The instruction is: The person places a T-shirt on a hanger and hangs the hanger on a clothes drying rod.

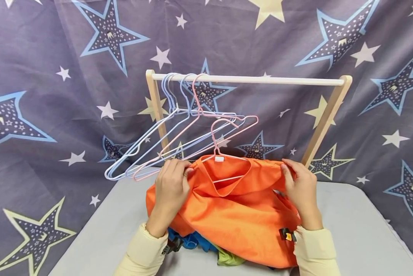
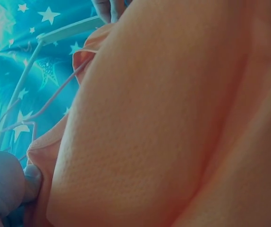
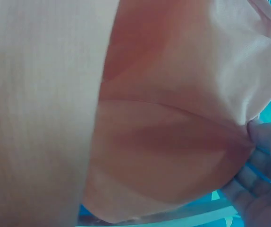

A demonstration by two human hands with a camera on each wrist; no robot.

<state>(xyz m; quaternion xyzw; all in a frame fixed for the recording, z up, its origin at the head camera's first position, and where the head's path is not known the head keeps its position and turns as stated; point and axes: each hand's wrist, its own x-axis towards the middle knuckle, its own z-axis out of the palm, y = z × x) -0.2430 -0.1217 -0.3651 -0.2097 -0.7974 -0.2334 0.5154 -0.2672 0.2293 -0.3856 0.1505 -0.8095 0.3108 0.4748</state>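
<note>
An orange V-neck shirt [image 1: 234, 218] is spread in front of me, with a pink hanger [image 1: 215, 140] inside its neck and the hook sticking up above the collar. My left hand [image 1: 172, 186] pinches the shirt's left shoulder between thumb and fingers. On the other side, my right hand [image 1: 301, 188] pinches the right shoulder the same way. In the left wrist view the thumb presses the shoulder cloth [image 2: 41, 156] beside the hanger wire. The right wrist view has the fingers gripping a fold of the orange cloth [image 3: 173, 146]. Most of the hanger's lower part is hidden by the shirt.
A rack with a white rail [image 1: 279, 80] and wooden legs stands behind the shirt. Several blue, white and pink hangers [image 1: 189, 115] hang at its left end. Blue cloth [image 1: 192, 241] and green cloth [image 1: 228, 257] lie under the shirt on the grey table [image 1: 351, 230].
</note>
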